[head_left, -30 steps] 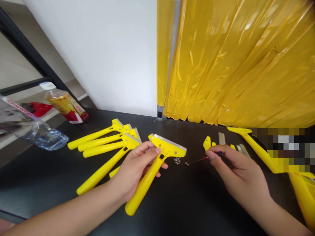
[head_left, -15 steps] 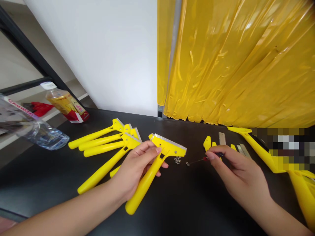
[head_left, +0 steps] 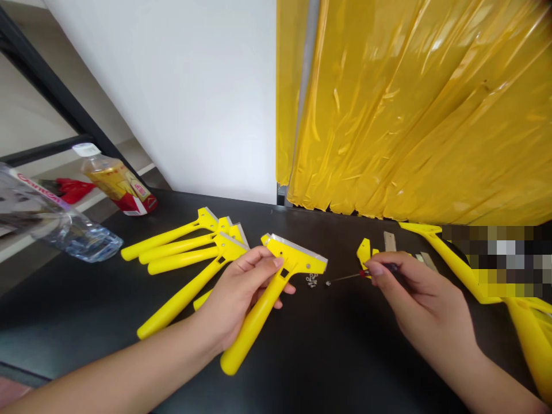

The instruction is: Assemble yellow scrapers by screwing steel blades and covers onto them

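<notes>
My left hand [head_left: 252,287] is closed on a yellow scraper [head_left: 259,322] just above the black table. The scraper's wide head with a metal blade points up and right; one screw shows at its right side, and a hole near my thumb. My right hand [head_left: 422,305] pinches a thin screwdriver [head_left: 347,278] by its dark handle. The shaft points left, with a small screw [head_left: 328,283] at its tip. Several small screws [head_left: 311,280] lie in a pile beside the scraper's head.
Several yellow scrapers [head_left: 181,305] lie left of my left hand. Two bottles [head_left: 123,187] are at the far left. Yellow plates [head_left: 363,250], metal blades [head_left: 390,241] and more yellow handles [head_left: 466,264] sit at the right. Yellow plastic sheeting [head_left: 409,115] hangs behind the table [head_left: 328,356].
My right hand has shifted slightly right and tilted the screwdriver, whose shaft lies flatter. The small screw at its tip has turned a little. My left hand and its scraper are nearly unmoved.
</notes>
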Demonstrator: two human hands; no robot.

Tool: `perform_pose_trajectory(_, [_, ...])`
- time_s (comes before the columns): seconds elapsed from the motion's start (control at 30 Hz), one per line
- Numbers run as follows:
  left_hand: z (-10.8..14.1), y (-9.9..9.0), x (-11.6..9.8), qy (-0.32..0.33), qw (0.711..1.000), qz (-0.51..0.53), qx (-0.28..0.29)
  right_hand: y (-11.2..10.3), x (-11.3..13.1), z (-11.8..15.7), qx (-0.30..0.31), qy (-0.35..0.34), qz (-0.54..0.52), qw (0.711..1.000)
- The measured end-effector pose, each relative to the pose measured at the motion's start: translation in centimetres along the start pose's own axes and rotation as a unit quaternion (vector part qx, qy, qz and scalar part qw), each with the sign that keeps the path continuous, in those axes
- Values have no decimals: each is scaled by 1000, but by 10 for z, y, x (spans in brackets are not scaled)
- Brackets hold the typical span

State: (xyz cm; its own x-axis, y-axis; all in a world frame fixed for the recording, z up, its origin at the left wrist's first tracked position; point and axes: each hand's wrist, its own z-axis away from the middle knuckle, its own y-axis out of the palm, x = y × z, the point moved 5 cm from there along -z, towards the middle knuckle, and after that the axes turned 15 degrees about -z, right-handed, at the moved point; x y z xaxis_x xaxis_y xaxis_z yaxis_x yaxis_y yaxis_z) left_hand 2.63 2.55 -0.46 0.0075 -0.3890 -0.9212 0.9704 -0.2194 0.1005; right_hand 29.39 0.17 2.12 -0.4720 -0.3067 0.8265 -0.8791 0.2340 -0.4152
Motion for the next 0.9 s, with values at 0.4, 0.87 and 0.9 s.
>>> perform_pose_trajectory(0.4, [-1, -1, 0, 4, 1000, 0, 0, -3, 1, -2, -4, -5, 6, 1000])
perform_pose_trajectory(0.87, [1, 1, -2, 0, 1000, -6, 2, 3, 5, -5, 15, -29, 39, 999])
perform_pose_trajectory(0.9, [1, 1, -2, 0, 1000, -7, 2, 3, 5, -5, 18, -32, 40, 999])
